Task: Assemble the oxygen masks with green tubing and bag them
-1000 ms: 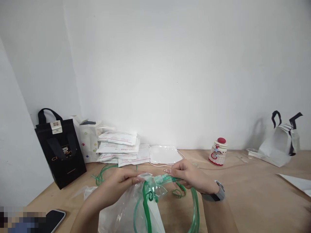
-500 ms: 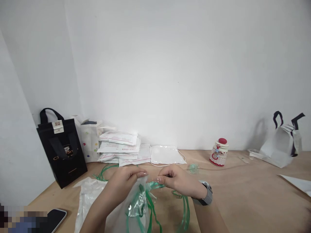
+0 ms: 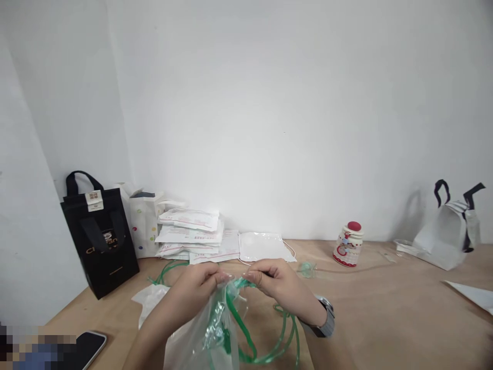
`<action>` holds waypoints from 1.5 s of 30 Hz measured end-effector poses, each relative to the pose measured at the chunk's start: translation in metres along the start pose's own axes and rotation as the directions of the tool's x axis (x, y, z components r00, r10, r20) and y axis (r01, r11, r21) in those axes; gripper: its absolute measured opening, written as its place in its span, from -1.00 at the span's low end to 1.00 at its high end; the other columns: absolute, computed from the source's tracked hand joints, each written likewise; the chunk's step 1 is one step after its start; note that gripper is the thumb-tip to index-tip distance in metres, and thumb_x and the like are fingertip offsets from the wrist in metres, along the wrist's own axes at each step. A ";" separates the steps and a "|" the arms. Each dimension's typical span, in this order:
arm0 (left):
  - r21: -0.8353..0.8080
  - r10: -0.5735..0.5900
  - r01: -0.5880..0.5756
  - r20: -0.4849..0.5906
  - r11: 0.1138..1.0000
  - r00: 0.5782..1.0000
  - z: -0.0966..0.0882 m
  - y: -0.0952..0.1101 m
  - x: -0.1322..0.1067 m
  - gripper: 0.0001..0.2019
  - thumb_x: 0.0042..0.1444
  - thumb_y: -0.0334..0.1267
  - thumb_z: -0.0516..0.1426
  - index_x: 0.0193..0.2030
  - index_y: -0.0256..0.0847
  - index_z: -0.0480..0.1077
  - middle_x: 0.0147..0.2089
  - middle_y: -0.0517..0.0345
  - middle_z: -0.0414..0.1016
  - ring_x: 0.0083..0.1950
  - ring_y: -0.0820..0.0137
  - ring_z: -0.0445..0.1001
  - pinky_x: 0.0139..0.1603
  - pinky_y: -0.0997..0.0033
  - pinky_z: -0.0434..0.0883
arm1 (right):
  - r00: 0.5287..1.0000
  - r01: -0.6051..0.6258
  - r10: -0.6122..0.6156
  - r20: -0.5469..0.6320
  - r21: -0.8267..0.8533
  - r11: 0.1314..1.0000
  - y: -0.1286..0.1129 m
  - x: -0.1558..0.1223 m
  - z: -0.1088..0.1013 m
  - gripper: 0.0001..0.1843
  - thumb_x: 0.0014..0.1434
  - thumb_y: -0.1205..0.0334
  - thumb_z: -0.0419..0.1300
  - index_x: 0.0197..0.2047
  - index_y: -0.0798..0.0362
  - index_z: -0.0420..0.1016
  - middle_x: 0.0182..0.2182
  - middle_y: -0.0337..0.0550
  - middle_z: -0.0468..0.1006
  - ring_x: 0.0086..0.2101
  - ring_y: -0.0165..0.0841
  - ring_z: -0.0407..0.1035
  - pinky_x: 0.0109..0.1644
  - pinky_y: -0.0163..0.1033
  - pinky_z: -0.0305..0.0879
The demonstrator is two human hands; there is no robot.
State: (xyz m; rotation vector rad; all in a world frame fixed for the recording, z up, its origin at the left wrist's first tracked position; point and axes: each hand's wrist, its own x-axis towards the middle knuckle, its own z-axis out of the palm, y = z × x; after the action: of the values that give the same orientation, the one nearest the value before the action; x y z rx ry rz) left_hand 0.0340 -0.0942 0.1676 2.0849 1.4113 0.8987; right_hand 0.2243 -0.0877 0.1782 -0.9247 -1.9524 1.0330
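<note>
My left hand (image 3: 206,280) is closed, pinching the top edge of a clear plastic bag (image 3: 202,344) that hangs below it. Between thumb and fingers, my right hand (image 3: 275,278) grips a bunch of translucent green tubing (image 3: 285,331) at the bag's mouth. The fingertips of both hands are close together. A flat green strap (image 3: 241,321) loops down out of the bag, and more clear and green parts show blurred through its film. Loose coils of tubing droop below my right hand. The wrist watch (image 3: 327,318) is on my right arm.
Behind my hands lie stacked white packets (image 3: 188,234) and a white pouch (image 3: 265,246) with a cord. A black bag (image 3: 102,241) and a phone (image 3: 90,347) are left. A red-topped jar (image 3: 348,244), a small green clear piece (image 3: 307,270) and a white bag (image 3: 442,234) are right.
My right hand has moved slightly left, closer to my left hand. The green strap and tubing have shifted and swing lower below the hands. The view has moved a little.
</note>
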 end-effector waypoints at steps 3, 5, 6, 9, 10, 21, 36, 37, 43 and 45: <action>0.012 0.059 -0.058 -0.035 0.998 0.998 0.003 0.006 -0.003 -0.71 0.07 -0.22 -0.08 -0.62 -0.20 0.25 -0.60 0.27 0.30 -0.50 0.44 0.24 -0.49 0.54 0.11 | 0.998 0.025 -0.022 0.055 -0.045 0.999 -0.001 0.000 0.004 -0.63 0.07 0.04 0.05 -0.64 0.10 0.29 -0.67 -0.34 0.08 -0.59 -0.51 -0.04 -0.55 -0.36 -0.09; 0.063 0.081 -0.077 -0.072 0.995 0.994 0.009 0.012 -0.003 -0.73 0.08 -0.28 -0.09 -0.59 -0.19 0.27 -0.59 0.26 0.33 -0.50 0.45 0.27 -0.47 0.55 0.11 | 0.993 0.033 -0.025 0.114 -0.074 0.997 0.000 0.001 0.007 -0.63 0.07 0.06 0.06 -0.66 0.10 0.27 -0.67 -0.35 0.06 -0.58 -0.51 -0.04 -0.53 -0.36 -0.08; 0.105 0.089 -0.079 -0.092 0.991 0.992 0.013 0.014 -0.003 -0.73 0.08 -0.30 -0.10 -0.58 -0.18 0.28 -0.59 0.26 0.34 -0.51 0.44 0.28 -0.46 0.54 0.11 | 0.990 0.032 -0.020 0.142 -0.084 0.996 0.001 0.001 0.008 -0.63 0.06 0.07 0.08 -0.67 0.09 0.26 -0.68 -0.36 0.05 -0.58 -0.51 -0.05 -0.53 -0.36 -0.09; 0.248 0.089 -0.039 -0.194 0.968 0.977 0.021 0.019 0.000 -0.73 0.10 -0.34 -0.12 -0.52 -0.15 0.31 -0.60 0.25 0.36 -0.51 0.43 0.30 -0.47 0.53 0.09 | 0.992 -0.021 0.027 0.120 -0.056 0.998 0.002 0.001 0.007 -0.61 0.05 0.05 0.08 -0.68 0.09 0.19 -0.70 -0.37 0.05 -0.62 -0.53 -0.07 -0.55 -0.37 -0.12; 0.284 0.083 -0.014 -0.234 0.959 0.969 0.022 0.019 0.000 -0.73 0.11 -0.33 -0.14 -0.51 -0.14 0.30 -0.60 0.24 0.36 -0.51 0.42 0.31 -0.47 0.53 0.08 | 0.997 -0.047 0.048 0.068 -0.023 0.999 0.003 0.000 0.005 -0.59 0.06 0.03 0.06 -0.68 0.08 0.16 -0.71 -0.38 0.03 -0.63 -0.53 -0.09 -0.57 -0.37 -0.14; 0.164 0.041 0.014 -0.323 0.986 0.945 0.014 0.015 -0.003 -0.67 0.14 -0.11 -0.15 -0.46 -0.14 0.33 -0.60 0.28 0.32 -0.53 0.44 0.25 -0.49 0.55 0.11 | 0.951 -0.027 0.106 -0.291 0.262 0.965 0.004 -0.005 -0.015 -0.57 0.05 -0.05 0.06 -0.65 0.05 0.07 -0.74 -0.44 -0.05 -0.69 -0.57 -0.19 -0.65 -0.39 -0.25; 0.060 0.111 -0.099 -0.259 0.993 0.959 0.022 0.020 -0.002 -0.71 0.13 -0.25 -0.10 -0.42 -0.13 0.42 -0.51 0.26 0.43 -0.46 0.44 0.33 -0.42 0.55 0.16 | 0.997 0.072 -0.070 0.013 -0.224 0.972 -0.007 -0.009 0.010 -0.74 0.13 0.17 0.00 -0.47 0.03 0.43 -0.48 -0.28 0.42 -0.38 -0.40 0.25 -0.32 -0.35 0.10; 0.085 0.109 -0.090 -0.248 0.992 0.963 0.022 0.021 -0.003 -0.71 0.13 -0.24 -0.10 -0.43 -0.13 0.41 -0.51 0.26 0.43 -0.46 0.43 0.33 -0.42 0.55 0.16 | 0.998 0.043 -0.050 -0.024 -0.228 0.973 -0.006 -0.010 0.010 -0.74 0.15 0.15 -0.02 -0.43 0.02 0.42 -0.44 -0.26 0.44 -0.36 -0.38 0.26 -0.29 -0.34 0.11; 0.002 0.093 -0.093 0.003 0.996 0.996 0.019 0.025 -0.008 -0.66 0.12 -0.15 -0.11 -0.49 -0.16 0.40 -0.54 0.26 0.41 -0.48 0.42 0.31 -0.49 0.54 0.15 | 0.966 -0.164 0.132 -0.221 -0.133 0.977 0.001 -0.014 0.007 -0.78 0.08 0.07 0.05 -0.47 0.04 0.25 -0.56 -0.33 0.30 -0.48 -0.42 0.21 -0.42 -0.34 0.10; -0.026 0.100 -0.098 0.070 0.995 0.993 0.015 0.022 -0.008 -0.65 0.12 -0.17 -0.12 -0.53 -0.19 0.39 -0.57 0.26 0.39 -0.51 0.43 0.29 -0.51 0.55 0.15 | 0.965 -0.142 0.121 -0.231 -0.076 0.987 0.001 -0.014 0.008 -0.80 0.06 0.10 0.08 -0.47 0.04 0.22 -0.57 -0.35 0.27 -0.48 -0.44 0.19 -0.41 -0.35 0.10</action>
State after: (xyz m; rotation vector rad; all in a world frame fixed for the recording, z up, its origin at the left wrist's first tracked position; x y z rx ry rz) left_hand 0.0573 -0.1102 0.1704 2.1640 1.2658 0.8655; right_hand 0.2245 -0.1017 0.1702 -1.1834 -1.7797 0.8741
